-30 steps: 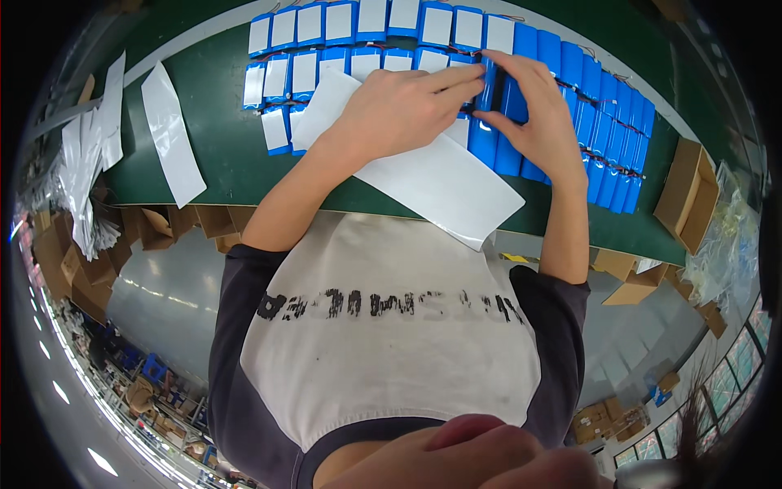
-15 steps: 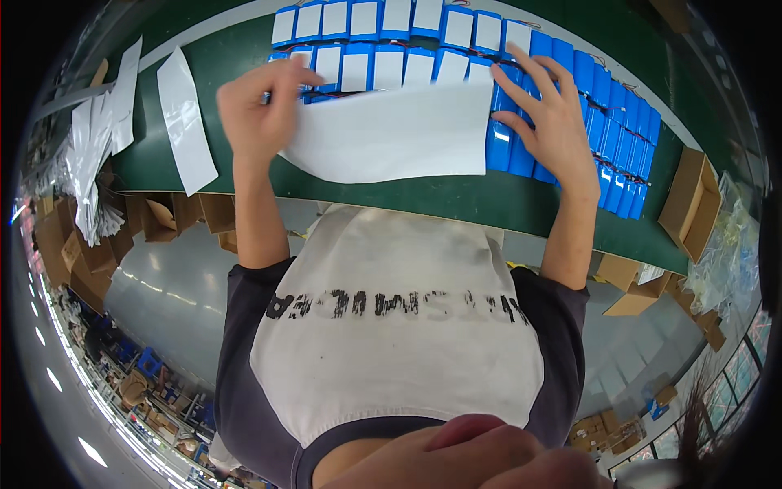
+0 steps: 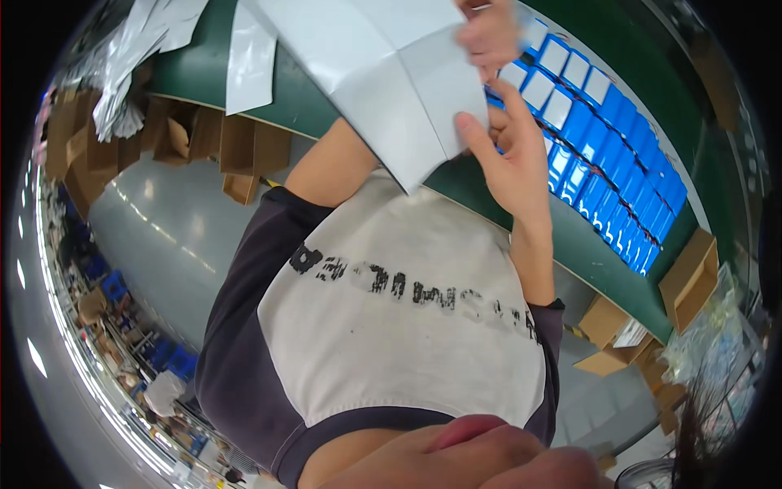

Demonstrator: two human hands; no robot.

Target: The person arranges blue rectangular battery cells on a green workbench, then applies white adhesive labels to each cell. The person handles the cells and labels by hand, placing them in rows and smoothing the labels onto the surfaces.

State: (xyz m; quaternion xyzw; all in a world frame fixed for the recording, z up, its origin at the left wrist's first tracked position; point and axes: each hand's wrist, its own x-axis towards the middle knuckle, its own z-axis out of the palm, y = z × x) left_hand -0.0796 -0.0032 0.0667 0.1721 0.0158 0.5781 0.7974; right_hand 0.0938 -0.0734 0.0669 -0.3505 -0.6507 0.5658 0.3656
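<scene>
A large white sheet point(image 3: 366, 73) with creases across it is lifted in front of me, tilted over the green table's near edge. My right hand point(image 3: 515, 151) pinches its right edge, thumb on the face toward me and fingers behind. Farther up the same edge, my left hand point(image 3: 491, 37) is closed on the sheet, its fingers blurred by motion. The left forearm runs behind the sheet and is partly hidden. Beyond my hands lie rows of blue wrapped battery packs point(image 3: 607, 155) with thin wires between the rows. Several of the far-left packs carry white labels point(image 3: 556, 108).
Another white strip point(image 3: 251, 69) lies on the green table point(image 3: 297, 102). Crumpled white strips point(image 3: 134, 65) hang over the table's left end. Open cardboard boxes point(image 3: 254, 147) stand below the edge, with another box point(image 3: 689, 277) and clear plastic bags point(image 3: 700, 330) on the right.
The sheet has been raised toward me and leftward from over the packs. My left hand has crossed to its right edge, near my right hand. The view has turned, shifting the table.
</scene>
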